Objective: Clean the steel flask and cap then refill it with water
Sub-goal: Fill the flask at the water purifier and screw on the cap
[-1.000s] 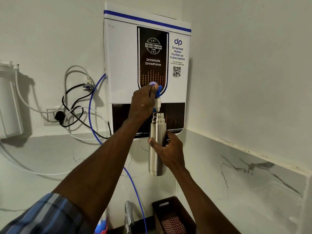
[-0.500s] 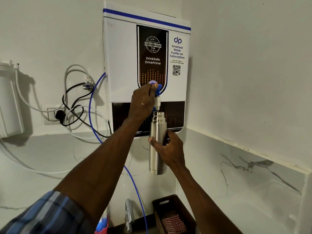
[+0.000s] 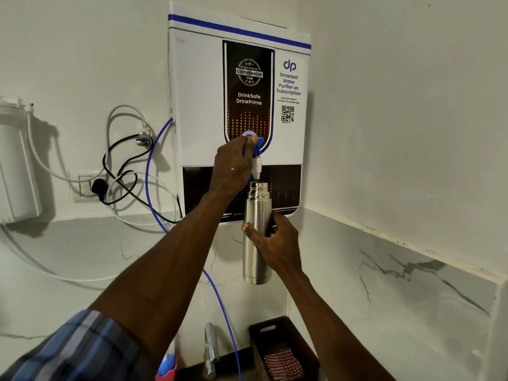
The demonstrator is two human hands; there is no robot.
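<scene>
Little had moved since the earlier frames: both hands kept their holds, and the flask hung in the same place under the spout, the view shifted only slightly.

Steel flask [image 3: 257, 235]: uncapped, upright, held in the air with its threaded mouth directly below the white spout [image 3: 257, 167], just apart from it. Whether water was running could not be told.

Right hand [image 3: 275, 243]: wrapped around the flask's middle, thumb across the front, fingers behind.

Left hand [image 3: 233, 163]: raised to the blue tap lever [image 3: 258, 145], fingers curled round it.

Water purifier [image 3: 239, 105]: white wall unit with a blue top stripe, a black centre panel reading "DrinkSafe DrinkPrime", and a QR code at right.

Blue tube [image 3: 154, 149]: ran from the purifier's left side down the wall behind the left arm.

Black cable [image 3: 121, 160] and white hoses [image 3: 123, 114]: looped beside the purifier; a plug sat in the wall socket [image 3: 85, 185].

White filter housing [image 3: 16, 160]: mounted at far left.

Chrome tap [image 3: 211, 350]: at the bottom edge, beside a dark basket [image 3: 264, 331] holding a red-and-white checked cloth [image 3: 283, 362].

Checked blue sleeve [image 3: 77, 350]: on the left arm.
</scene>
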